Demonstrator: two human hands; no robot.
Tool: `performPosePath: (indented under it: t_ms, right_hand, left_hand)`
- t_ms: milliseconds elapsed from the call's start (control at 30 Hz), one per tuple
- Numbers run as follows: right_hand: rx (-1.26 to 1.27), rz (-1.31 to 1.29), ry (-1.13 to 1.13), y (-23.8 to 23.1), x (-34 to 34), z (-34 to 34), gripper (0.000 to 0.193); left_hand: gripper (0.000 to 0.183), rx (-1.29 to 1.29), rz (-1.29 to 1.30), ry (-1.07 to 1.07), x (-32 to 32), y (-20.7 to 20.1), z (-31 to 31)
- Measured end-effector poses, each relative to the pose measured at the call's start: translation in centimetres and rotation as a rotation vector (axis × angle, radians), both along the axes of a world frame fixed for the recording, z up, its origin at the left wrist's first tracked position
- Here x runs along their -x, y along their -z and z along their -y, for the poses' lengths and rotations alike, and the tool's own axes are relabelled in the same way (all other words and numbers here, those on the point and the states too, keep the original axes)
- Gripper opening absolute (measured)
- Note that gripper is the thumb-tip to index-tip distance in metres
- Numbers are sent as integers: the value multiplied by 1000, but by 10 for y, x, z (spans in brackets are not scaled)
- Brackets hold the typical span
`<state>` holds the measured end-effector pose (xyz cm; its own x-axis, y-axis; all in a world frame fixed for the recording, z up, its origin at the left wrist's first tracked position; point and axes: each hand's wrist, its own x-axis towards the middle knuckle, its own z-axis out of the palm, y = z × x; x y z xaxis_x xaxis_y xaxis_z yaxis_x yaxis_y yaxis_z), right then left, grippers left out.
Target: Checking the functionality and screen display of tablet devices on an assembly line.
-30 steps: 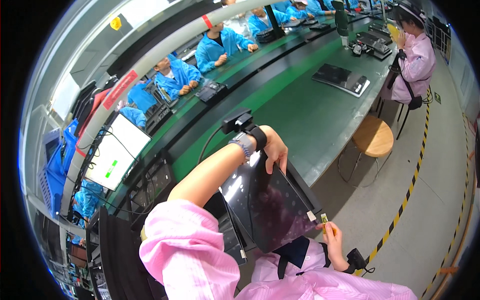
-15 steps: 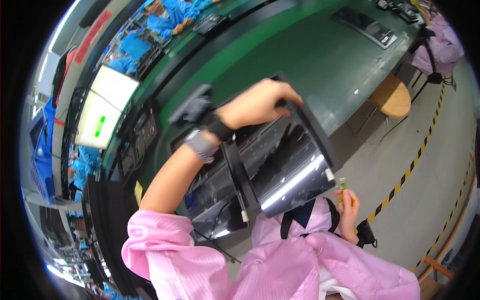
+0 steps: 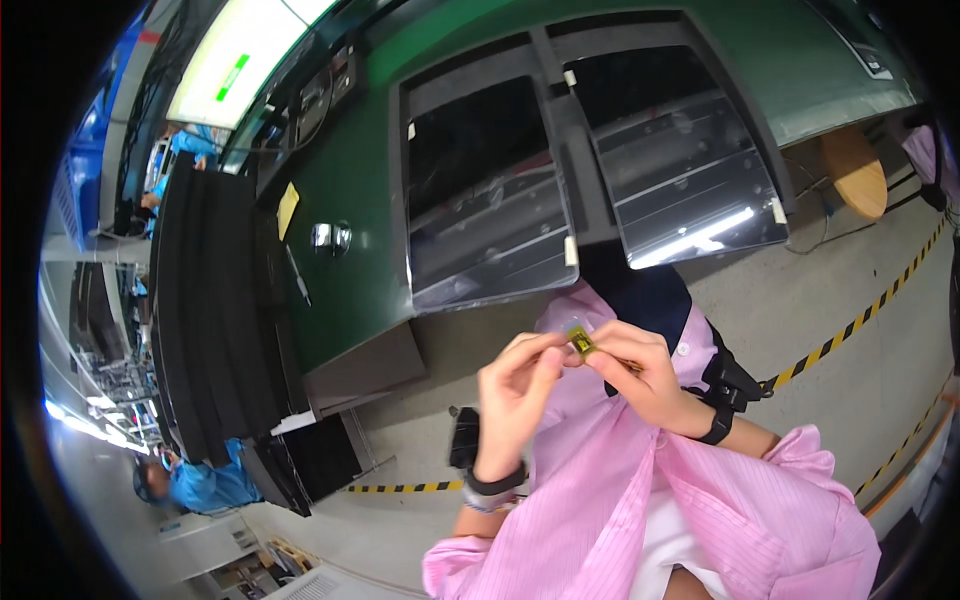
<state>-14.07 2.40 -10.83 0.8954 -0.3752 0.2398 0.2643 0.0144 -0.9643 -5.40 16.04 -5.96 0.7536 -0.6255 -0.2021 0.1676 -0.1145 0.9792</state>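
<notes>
A tiny yellow tab (image 3: 579, 341) is pinched between both hands' fingertips, left hand (image 3: 515, 390), right hand (image 3: 640, 375); peeling stage probably, a steady pull is needed next.

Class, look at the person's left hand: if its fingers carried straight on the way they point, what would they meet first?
The left hand points up and right at the small yellow tag pinched between both hands, so the tag comes first, then the right hand fingertips. Depth is unclear.

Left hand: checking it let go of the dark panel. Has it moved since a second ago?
Yes. The left hand left the dark panel on the green table, coming back to the chest.
</notes>
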Motion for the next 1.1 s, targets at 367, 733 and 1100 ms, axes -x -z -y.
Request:
performPosePath:
  t_ms: [367,733,1100]
  right_hand:
    - [-129,-183,53,26,-19,-10,17]
    - [-406,-329,67,-4,-67,1,25]
    - [-192,-150,160,-68,-72,17,28]
  left_hand:
    - [15,202,101,-424,-14,42,-17]
    - [13,137,322,-479,-86,8,-49]
    - [11,184,925,312,-208,-103,45]
